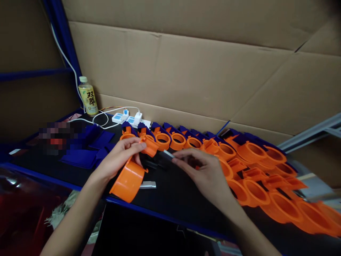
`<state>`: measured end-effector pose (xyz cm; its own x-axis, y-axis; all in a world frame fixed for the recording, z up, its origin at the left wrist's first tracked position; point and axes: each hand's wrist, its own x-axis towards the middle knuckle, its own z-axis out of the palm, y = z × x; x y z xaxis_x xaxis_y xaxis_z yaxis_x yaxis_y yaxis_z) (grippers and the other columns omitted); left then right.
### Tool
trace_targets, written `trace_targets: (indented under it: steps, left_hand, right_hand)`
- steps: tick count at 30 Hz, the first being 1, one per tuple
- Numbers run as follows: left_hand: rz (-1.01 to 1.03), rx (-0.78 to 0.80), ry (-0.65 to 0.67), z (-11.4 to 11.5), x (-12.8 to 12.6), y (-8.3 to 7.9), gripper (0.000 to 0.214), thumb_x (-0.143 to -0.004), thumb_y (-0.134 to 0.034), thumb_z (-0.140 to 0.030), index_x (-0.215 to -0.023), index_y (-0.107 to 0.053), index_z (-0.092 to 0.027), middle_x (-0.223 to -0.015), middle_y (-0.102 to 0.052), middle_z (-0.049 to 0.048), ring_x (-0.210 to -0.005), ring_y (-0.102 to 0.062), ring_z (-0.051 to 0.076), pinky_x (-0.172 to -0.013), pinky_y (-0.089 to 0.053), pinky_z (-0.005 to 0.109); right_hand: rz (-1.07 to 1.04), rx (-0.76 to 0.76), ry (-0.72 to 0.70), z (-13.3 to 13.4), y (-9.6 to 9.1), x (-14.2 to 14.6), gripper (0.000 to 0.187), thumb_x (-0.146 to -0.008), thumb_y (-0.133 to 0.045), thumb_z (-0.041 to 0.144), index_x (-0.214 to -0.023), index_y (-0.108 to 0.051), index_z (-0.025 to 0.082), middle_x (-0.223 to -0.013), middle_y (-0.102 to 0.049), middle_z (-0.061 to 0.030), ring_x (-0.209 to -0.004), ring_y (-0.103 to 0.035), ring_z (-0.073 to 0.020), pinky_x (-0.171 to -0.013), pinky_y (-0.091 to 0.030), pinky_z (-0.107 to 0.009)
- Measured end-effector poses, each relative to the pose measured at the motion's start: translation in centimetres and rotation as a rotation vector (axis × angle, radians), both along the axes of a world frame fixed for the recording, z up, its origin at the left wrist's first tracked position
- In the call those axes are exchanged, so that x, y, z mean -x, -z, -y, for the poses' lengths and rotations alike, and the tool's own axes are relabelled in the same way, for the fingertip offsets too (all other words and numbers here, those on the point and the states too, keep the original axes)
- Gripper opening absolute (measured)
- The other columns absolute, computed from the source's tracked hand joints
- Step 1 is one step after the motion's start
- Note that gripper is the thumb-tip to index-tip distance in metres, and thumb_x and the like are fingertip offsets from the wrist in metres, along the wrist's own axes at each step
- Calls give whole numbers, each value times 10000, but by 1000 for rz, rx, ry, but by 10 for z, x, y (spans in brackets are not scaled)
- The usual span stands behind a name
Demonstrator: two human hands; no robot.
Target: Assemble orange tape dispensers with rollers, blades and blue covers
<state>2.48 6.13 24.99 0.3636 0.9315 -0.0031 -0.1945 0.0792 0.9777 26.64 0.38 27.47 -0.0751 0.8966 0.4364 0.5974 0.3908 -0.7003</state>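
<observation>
My left hand [123, 153] is closed around an orange plastic tape dispenser body [129, 181], its round hub tilted down toward the table edge. Pinched in my right hand [204, 170] is a small serrated metal blade [168, 155]. A gap separates the blade from the orange dispenser body. Below, another flat metal strip [148, 185] lies on the black table, partly hidden by the hub. Dark pieces [153, 163] lie between my hands, too blurred to name.
Orange dispensers with blue parts [178, 140] line the back, and more orange bodies [285, 206] crowd the right. Flat blue pieces [80, 158] lie at left. A power strip [130, 120] with white cables and a drink bottle [88, 96] stand near the cardboard wall [186, 71].
</observation>
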Motion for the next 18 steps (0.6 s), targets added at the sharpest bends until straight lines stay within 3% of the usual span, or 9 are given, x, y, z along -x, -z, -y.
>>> trace_targets:
  steps: [6, 18]
  left_hand:
    - [-11, -36, 79, 8, -18, 6, 308, -855, -752, -411, -1045, -658, -187, -610, -670, -30, -499, -632, 134, -513, -489, 225]
    - [-46, -17, 97, 5, -10, 4, 274, -841, -768, -366, -1033, -666, -198, -628, -671, -33, -513, -628, 124, -517, -488, 218]
  right_hand:
    - [64, -40, 6, -15, 2, 6, 67, -891, -737, 290, -920, -778, 245, -773, -720, 19, -652, -614, -123, -618, -461, -266]
    - [47, -45, 15, -17, 2, 10, 70, -885, -744, 298, -898, -775, 237, -764, -713, 15, -648, -606, -122, -614, -466, -269]
